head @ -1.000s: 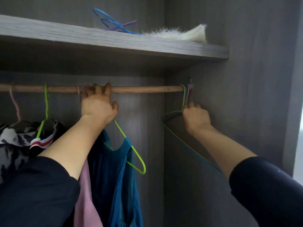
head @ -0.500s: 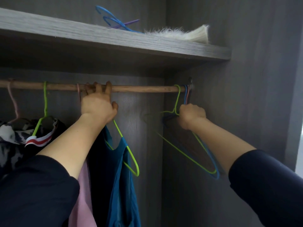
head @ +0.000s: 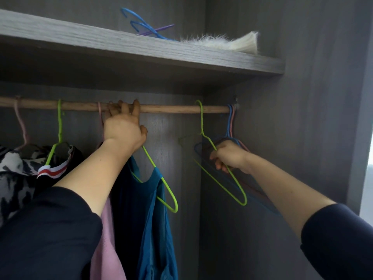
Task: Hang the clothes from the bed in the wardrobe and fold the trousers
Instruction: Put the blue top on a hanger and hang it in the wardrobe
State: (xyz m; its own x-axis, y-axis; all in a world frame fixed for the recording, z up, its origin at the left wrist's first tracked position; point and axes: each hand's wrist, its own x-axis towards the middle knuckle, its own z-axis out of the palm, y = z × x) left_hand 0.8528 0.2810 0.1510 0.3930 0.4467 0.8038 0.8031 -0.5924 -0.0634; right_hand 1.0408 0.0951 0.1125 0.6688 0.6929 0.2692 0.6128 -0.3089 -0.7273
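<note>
A wooden rail point(head: 173, 109) runs across the wardrobe under a grey shelf. My left hand point(head: 123, 129) grips the rail, closed around the top of a green hanger point(head: 161, 182) that carries a teal garment point(head: 149, 219). A pink garment point(head: 107, 249) hangs just left of it, partly behind my arm. My right hand point(head: 228, 156) is closed on the shoulder of an empty green hanger point(head: 232, 178), whose hook sits on the rail apart from the blue and pink empty hangers point(head: 231, 126) at the rail's right end.
A black-and-white patterned garment point(head: 14, 174) and a dark garment with a red-and-white striped band point(head: 52, 170) hang at the left. The shelf point(head: 141, 51) holds blue and purple hangers point(head: 141, 25) and a white furry item point(head: 222, 42). The wardrobe's side wall point(head: 302, 118) stands close on the right.
My right hand has slid the empty green hanger left along the rail, away from the blue and pink ones. My left hand stays on the rail.
</note>
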